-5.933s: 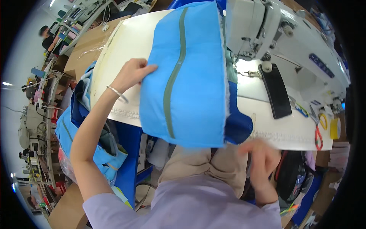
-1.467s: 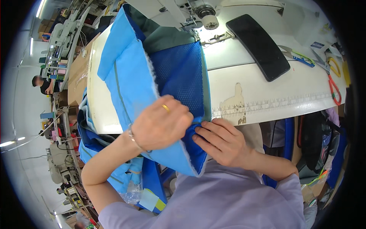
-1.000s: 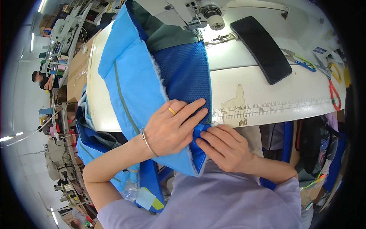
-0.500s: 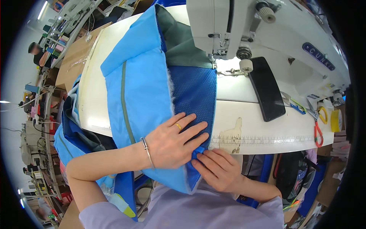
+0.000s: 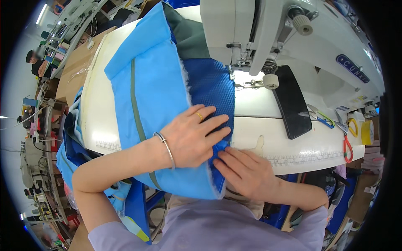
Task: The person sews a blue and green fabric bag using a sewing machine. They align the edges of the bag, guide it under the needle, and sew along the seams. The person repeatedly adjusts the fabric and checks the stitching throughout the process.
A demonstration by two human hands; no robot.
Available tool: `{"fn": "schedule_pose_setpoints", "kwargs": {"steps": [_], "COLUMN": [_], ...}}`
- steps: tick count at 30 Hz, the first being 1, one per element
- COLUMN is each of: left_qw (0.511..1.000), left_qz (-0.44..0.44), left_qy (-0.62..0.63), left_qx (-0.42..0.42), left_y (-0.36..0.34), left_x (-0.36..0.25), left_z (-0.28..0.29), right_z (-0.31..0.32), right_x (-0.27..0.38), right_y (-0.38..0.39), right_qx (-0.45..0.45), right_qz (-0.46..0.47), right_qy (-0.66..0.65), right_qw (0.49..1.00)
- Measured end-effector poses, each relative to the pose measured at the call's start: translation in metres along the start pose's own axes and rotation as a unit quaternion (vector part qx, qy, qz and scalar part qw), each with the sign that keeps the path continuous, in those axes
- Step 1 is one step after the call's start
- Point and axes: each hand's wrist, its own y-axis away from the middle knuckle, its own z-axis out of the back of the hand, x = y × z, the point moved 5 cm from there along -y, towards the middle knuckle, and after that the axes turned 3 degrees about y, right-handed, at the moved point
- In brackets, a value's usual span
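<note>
A light blue garment piece [image 5: 157, 92] with a grey-green strip lies on the sewing machine table, its frayed edge beside dark blue mesh fabric [image 5: 209, 88]. The mesh's right edge runs under the presser foot [image 5: 233, 74] of the white sewing machine [image 5: 293, 33]. My left hand [image 5: 190, 136], wearing a ring and a bracelet, rests with spread fingers across the mesh and the light blue cloth; its thumb is hidden. Close by on the right, my right hand [image 5: 247, 171] pinches the mesh's near edge, where a folded blue bit shows between the hands.
Right of the needle lies a black phone [image 5: 293, 102]. Beyond it are red-handled scissors [image 5: 347, 146], small snips [image 5: 324, 119] and yellow tape [image 5: 367, 132]. More blue garments [image 5: 73, 142] hang at the table's left. Far left, a person [image 5: 37, 62] is near shelving.
The fabric has moved away from me under the presser foot, with more mesh beyond the needle. Both hands have moved forward with it, and the right hand's fingers have shifted along the edge.
</note>
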Motion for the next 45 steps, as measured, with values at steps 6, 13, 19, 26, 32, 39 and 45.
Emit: {"fn": "schedule_pose_setpoints", "kwargs": {"steps": [6,13,19,26,32,39,45], "left_qw": [1.000,0.999,0.998,0.996,0.990,0.964,0.993], "left_qz": [-0.014,-0.033,-0.022,-0.015,-0.022,-0.062,0.086], "left_qy": [-0.024,-0.024,-0.063,-0.089,-0.138,-0.249,0.028], "left_qx": [-0.010,-0.019,0.022,-0.015,-0.035,0.065,0.076], "left_y": [-0.015,-0.032,-0.044,-0.044,-0.038,-0.046,-0.048], "left_x": [0.021,0.049,0.059,0.043,0.026,0.005,0.048], "left_z": [0.003,0.002,0.007,0.009,0.015,0.006,0.019], "right_z": [0.001,-0.005,-0.014,-0.009,-0.007,-0.010,-0.012], "right_x": [-0.025,-0.050,-0.063,-0.047,-0.038,-0.039,-0.041], "right_y": [-0.015,-0.027,-0.029,-0.016,-0.012,-0.011,-0.011], "right_qx": [0.009,-0.016,-0.049,-0.074,-0.058,-0.075,-0.091], "right_qz": [0.036,0.037,0.033,0.075,0.106,0.113,0.102], "right_qy": [0.010,0.033,0.062,0.035,0.046,0.066,0.044], "right_qw": [0.999,0.999,0.996,0.994,0.992,0.989,0.990]}}
